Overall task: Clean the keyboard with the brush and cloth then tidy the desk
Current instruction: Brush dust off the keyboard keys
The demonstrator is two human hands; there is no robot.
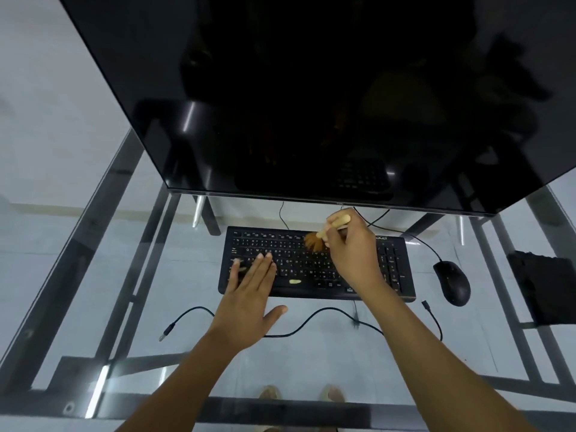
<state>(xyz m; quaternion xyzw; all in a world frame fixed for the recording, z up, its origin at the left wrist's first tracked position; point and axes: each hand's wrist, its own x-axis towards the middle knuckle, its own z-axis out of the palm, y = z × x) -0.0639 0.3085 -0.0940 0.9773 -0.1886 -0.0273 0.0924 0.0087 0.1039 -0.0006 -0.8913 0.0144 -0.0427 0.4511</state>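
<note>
A black keyboard (pixel 314 263) lies on the glass desk (pixel 131 275) below the monitor. My right hand (pixel 352 244) grips the pale wooden handle of a small brush (pixel 314 240), whose orange-brown bristles touch the upper middle key rows. My left hand (pixel 249 294) lies flat with straight fingers on the keyboard's left end, thumb spread over the front edge. A dark folded cloth (pixel 542 285) sits at the desk's far right.
A large black monitor (pixel 311 95) hangs over the back of the desk. A black mouse (pixel 452 283) lies right of the keyboard. Loose black cables (pixel 299 325) with plugs run along the glass in front of the keyboard. The dark metal frame shows through the glass.
</note>
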